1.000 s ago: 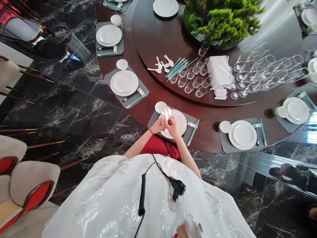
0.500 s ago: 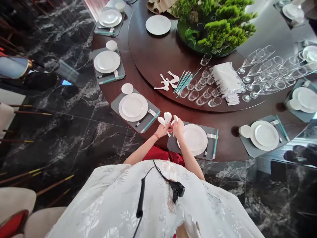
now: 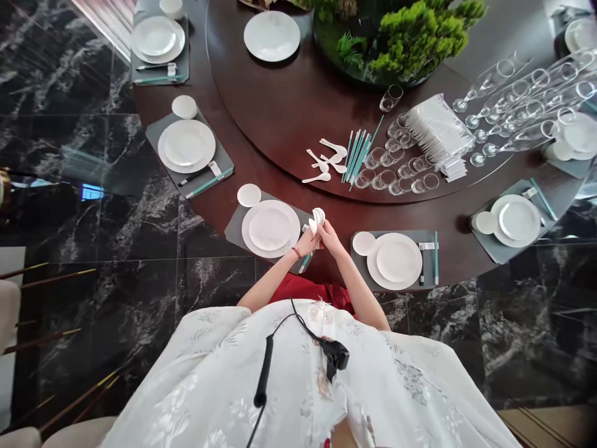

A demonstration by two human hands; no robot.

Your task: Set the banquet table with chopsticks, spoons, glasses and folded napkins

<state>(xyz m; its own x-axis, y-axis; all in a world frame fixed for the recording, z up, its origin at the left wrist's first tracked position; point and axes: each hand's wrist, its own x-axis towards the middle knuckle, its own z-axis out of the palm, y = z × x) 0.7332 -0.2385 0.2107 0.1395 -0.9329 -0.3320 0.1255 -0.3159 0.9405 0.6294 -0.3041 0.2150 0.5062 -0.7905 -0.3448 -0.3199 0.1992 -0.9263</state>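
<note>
The single head camera looks forward and steeply down, so the wearer's own white floral top (image 3: 200, 379) fills the bottom of the view at close range. Farther off, near the middle, come the left hand (image 3: 306, 242) and right hand (image 3: 329, 238) at the near edge of the round wooden table (image 3: 342, 214). The wide view takes in black marble floor (image 3: 140, 230) on both sides and, beyond the turntable's (image 3: 270, 118) near part, the green centrepiece (image 3: 405, 37), cut by the top edge

Leafy green plant (image 3: 415, 43) on dark round bench (image 3: 217, 190) | short clear tumblers (image 3: 385, 179) beside white packet (image 3: 436, 129) | tall stemmed glasses (image 3: 522, 142) | black marble floor (image 3: 140, 218)
</note>
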